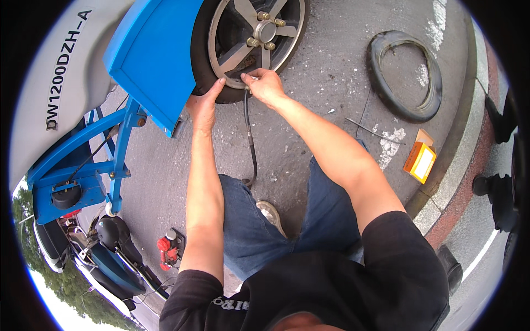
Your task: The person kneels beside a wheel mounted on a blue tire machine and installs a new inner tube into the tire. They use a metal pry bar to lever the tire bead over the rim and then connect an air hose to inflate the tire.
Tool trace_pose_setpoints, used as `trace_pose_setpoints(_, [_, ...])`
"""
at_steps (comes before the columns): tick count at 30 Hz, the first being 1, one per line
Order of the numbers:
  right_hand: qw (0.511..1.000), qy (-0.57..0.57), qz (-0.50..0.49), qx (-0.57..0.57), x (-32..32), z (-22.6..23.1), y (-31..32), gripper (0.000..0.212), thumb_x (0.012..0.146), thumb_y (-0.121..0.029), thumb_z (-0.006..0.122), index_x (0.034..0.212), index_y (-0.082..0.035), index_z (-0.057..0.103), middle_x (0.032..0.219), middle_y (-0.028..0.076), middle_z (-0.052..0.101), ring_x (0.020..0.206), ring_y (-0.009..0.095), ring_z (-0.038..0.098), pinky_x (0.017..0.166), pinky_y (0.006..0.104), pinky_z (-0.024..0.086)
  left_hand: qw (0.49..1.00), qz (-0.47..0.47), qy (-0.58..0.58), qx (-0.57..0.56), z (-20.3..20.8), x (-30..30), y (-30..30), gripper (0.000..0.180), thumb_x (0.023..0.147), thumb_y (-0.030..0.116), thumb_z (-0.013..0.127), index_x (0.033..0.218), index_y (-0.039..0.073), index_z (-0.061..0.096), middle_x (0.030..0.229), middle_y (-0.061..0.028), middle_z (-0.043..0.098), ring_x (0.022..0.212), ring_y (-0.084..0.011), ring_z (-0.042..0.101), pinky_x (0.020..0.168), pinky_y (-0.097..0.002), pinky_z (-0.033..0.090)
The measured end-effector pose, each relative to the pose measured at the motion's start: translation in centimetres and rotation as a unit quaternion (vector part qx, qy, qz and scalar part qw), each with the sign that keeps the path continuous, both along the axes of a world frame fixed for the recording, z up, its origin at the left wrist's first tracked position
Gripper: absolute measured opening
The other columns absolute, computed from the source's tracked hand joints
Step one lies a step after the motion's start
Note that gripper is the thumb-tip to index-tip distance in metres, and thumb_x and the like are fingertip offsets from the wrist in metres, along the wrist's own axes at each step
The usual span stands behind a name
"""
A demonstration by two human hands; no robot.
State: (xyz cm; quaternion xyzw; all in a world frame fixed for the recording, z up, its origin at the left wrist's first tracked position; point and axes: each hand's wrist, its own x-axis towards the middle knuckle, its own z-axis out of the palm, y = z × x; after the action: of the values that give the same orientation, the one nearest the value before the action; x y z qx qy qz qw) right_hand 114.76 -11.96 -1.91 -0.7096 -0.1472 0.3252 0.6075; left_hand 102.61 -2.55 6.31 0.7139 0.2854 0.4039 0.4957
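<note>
A wheel with a silver spoked rim point(231, 60) and a black tyre point(200, 58) stands in front of me under a blue fender point(157, 52). My left hand point(204, 109) grips the tyre's lower left edge, thumb up along its sidewall and fingers hidden behind. Against the lower rim, my right hand point(264, 88) is closed in a pinch around the upper end of a black air hose point(248, 124). The hose's tip and any valve are covered by the fingers. From there the hose hangs down to the ground beside my knee.
A loose black tyre point(377, 77) lies on the asphalt at right, near a thin rod point(375, 133) and an opened orange-yellow box point(420, 163) by the kerb point(450, 171). Left are a blue frame point(118, 149), a small red device point(167, 251) and a parked motorbike point(113, 262).
</note>
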Motion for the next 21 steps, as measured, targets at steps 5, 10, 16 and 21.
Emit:
trace_pose_setpoints(5, [0.994,0.106,0.002,0.041,-0.5,0.8,-0.2,0.04,0.1,-0.032,0.066,0.12,0.003,0.07,0.091,0.01,0.072,0.077,0.017,0.067,0.067,0.0339,0.057,0.997,0.012,0.025,0.071,-0.5,0.0,0.4,0.096,0.071,0.012,0.097,0.147,-0.007,0.041,0.147,-0.0174,0.049,0.132,-0.0267,0.051,0.115,-0.0391,0.039])
trace_pose_setpoints(10, [0.992,0.12,-0.004,0.042,-1.1,1.8,-0.7,0.039,0.101,-0.031,0.063,0.118,0.004,0.068,0.09,0.01,0.07,0.077,0.016,0.066,0.064,0.033,0.057,0.993,0.033,0.021,0.112,-0.6,0.0,0.3,0.094,0.069,0.02,0.099,0.14,-0.011,0.047,0.143,-0.0193,0.052,0.128,-0.0275,0.051,0.114,-0.0409,0.037])
trace_pose_setpoints(16, [0.994,-0.098,0.022,-0.044,-0.3,1.7,0.0,0.045,0.091,-0.038,0.069,0.113,0.001,0.072,0.101,0.026,0.074,0.101,0.04,0.071,0.09,0.0448,0.054,0.996,0.018,0.004,0.091,-0.5,0.0,0.3,0.091,0.069,0.02,0.1,0.136,-0.013,0.049,0.14,-0.0203,0.053,0.125,-0.0268,0.052,0.113,-0.041,0.039])
trace_pose_setpoints(21, [0.987,-0.132,0.021,-0.087,-0.3,1.1,0.8,0.046,0.093,-0.035,0.063,0.115,0.006,0.069,0.111,0.03,0.071,0.11,0.044,0.067,0.096,0.0467,0.052,0.997,0.019,-0.001,0.071,-1.1,0.1,0.4,0.092,0.069,0.019,0.099,0.139,-0.012,0.047,0.142,-0.0203,0.051,0.128,-0.0265,0.05,0.113,-0.0414,0.038])
